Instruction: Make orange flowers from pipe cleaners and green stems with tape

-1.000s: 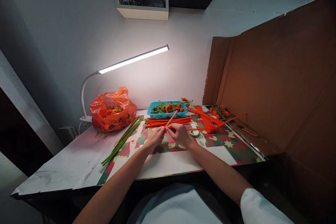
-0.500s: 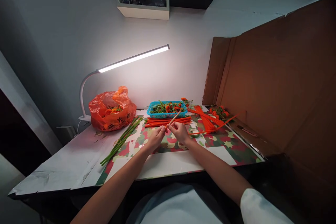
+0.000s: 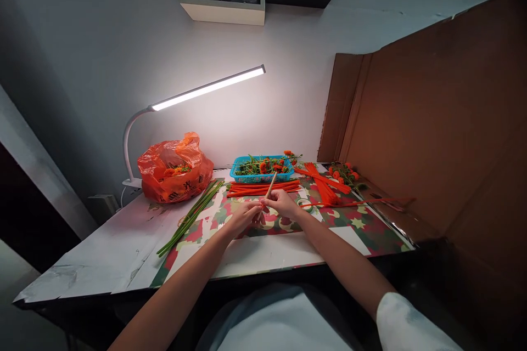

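Stick (image 3: 271, 185) pinched between two hands, its loose strip trailing wide

Fingertips of the left hand (image 3: 246, 217) and right hand (image 3: 282, 204) are closed on the pale stick, above the near part of the worktop (image 3: 94, 263). It tilts, upper end pointing towards the blue basket (image 3: 234, 172). An orange strip (image 3: 381, 201) stretches far right from behind the right hand; whether the fingers grip it too is hidden.

The likeliest trouble is that long tail: a sideways pull could catch it on the green roll (image 3: 305, 210) or drag the orange bundle (image 3: 328, 195) just beside it. With so small a pinch, the stick could also twist or slip if either hand loosens, and the fingers largely cover the contact point.
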A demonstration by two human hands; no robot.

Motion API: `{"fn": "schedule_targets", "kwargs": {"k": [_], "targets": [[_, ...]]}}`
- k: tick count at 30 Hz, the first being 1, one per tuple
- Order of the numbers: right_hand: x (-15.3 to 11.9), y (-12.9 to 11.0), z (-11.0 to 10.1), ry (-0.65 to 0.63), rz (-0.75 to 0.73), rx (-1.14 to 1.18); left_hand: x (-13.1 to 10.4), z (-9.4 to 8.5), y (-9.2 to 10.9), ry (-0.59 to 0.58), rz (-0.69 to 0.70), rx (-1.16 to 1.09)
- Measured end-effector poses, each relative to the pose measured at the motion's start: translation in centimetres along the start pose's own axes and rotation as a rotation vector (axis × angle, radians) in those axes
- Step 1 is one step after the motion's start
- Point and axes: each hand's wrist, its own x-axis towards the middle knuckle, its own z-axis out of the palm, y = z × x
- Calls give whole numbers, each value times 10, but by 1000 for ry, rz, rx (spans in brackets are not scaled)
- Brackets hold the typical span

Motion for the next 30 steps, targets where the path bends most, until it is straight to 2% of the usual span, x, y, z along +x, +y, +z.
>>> {"fn": "schedule_targets", "kwargs": {"k": [8, 14, 24, 30], "targets": [[-1, 2, -7, -118, -2, -56, 3, -5, -12, -95, -20, 25], [-4, -7, -8, -116, -3, -109, 4, -6, -21, -73, 1, 62], [-6, -10, -5, -84, 12, -94, 0, 5, -9, 52, -14, 81], [-5, -9, -6, -133, -16, -5, 0, 4, -5, -38, -20, -48]]}}
